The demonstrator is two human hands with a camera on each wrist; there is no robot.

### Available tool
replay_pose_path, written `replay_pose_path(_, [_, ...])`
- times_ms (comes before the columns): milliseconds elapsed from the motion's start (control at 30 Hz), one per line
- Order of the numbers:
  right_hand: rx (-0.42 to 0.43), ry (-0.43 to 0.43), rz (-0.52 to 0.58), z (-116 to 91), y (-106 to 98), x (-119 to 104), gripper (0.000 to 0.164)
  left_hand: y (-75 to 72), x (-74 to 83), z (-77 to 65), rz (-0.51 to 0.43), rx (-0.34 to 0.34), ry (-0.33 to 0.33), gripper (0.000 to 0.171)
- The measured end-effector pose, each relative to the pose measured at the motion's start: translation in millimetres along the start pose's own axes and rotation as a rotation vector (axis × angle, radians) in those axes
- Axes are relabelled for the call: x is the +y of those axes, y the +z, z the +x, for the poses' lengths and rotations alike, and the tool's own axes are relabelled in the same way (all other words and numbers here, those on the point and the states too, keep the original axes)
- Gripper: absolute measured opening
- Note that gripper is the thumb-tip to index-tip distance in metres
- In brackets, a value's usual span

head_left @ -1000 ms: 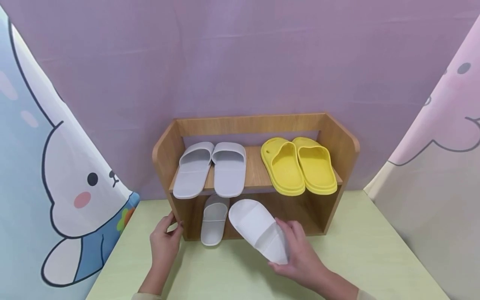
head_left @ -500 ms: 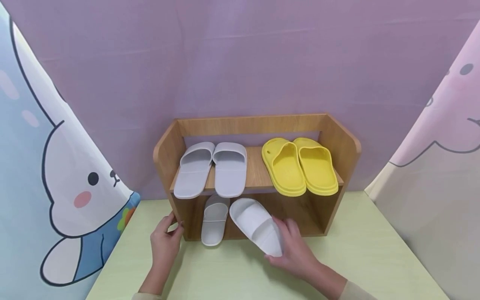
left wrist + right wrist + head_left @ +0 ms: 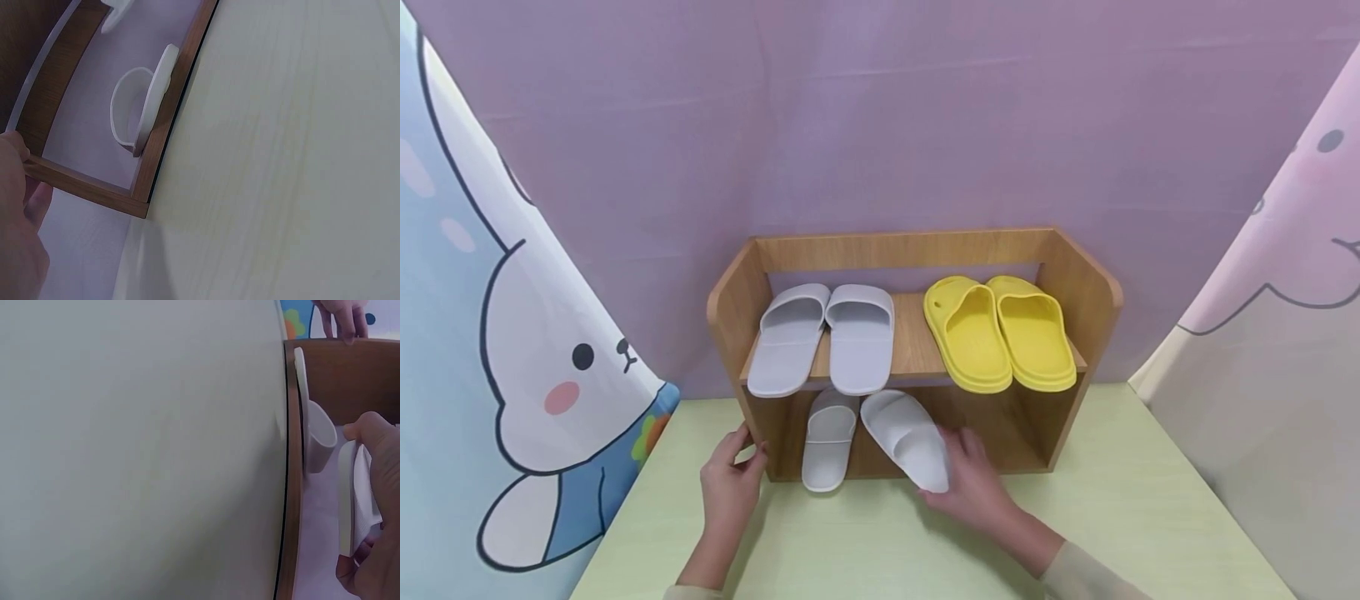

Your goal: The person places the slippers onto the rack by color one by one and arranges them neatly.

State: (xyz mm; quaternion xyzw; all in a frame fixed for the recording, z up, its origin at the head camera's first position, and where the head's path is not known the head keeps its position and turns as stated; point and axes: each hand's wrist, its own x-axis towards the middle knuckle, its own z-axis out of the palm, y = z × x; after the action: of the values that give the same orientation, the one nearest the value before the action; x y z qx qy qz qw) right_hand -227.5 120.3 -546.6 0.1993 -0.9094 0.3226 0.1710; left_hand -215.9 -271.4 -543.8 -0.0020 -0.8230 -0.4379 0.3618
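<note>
My right hand (image 3: pixel 973 487) grips a white slipper (image 3: pixel 906 437) by its side, tilted, in front of the lower opening of a small wooden shoe rack (image 3: pixel 902 250). In the right wrist view the held slipper (image 3: pixel 345 500) hangs above the lower shelf. A matching white slipper (image 3: pixel 829 462) lies on that shelf to its left, heel jutting past the front edge. My left hand (image 3: pixel 730 487) pinches the front edge of the rack's left side panel; the left wrist view has the thumb and fingers (image 3: pixel 39 203) on opposite sides of the panel.
On the upper shelf stand a pair of pale grey slippers (image 3: pixel 861 350) at left and a pair of yellow clogs (image 3: pixel 970 342) at right. The rack is on a light green table (image 3: pixel 1150 500). A purple cloth (image 3: pixel 895 125) hangs behind, with cartoon-printed cloths at both sides.
My right hand has moved forward and left, bringing the white slipper closer to the lower shelf and turning its strap away from view. The left hand has stayed on the panel.
</note>
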Motion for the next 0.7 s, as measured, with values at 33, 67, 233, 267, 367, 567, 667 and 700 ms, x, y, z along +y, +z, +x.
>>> replay_pose_path(33, [0.001,0.008,0.009,2,2,0,0.107,0.1,-0.3,-0.2,-0.001,0.001,0.004,0.047])
replay_pose_path(67, [-0.002,0.016,0.017,4,4,-1,0.107,0.1,-0.5,-0.3,0.0,0.001,0.006,0.047])
replay_pose_path(233, [-0.027,0.069,0.054,15,13,0,0.105,0.5,-1.1,-0.7,-0.003,-0.002,0.002,0.048])
replay_pose_path(267, [-0.034,0.083,0.053,17,15,0,0.105,0.5,-1.1,-0.7,-0.001,-0.004,-0.003,0.048])
replay_pose_path(367, [-0.034,0.11,0.052,23,21,1,0.1,0.7,-1.3,-0.6,0.002,-0.006,-0.01,0.049])
replay_pose_path(567, [-0.009,0.12,0.06,37,30,-4,0.09,0.5,-0.7,-0.2,0.008,-0.008,-0.017,0.049])
replay_pose_path(667, [-0.015,0.139,0.035,44,35,-6,0.09,0.3,0.1,-0.1,0.01,-0.01,-0.019,0.049])
replay_pose_path(700, [-0.019,0.146,0.025,46,36,-6,0.092,0.3,0.3,0.0,0.011,-0.009,-0.019,0.049])
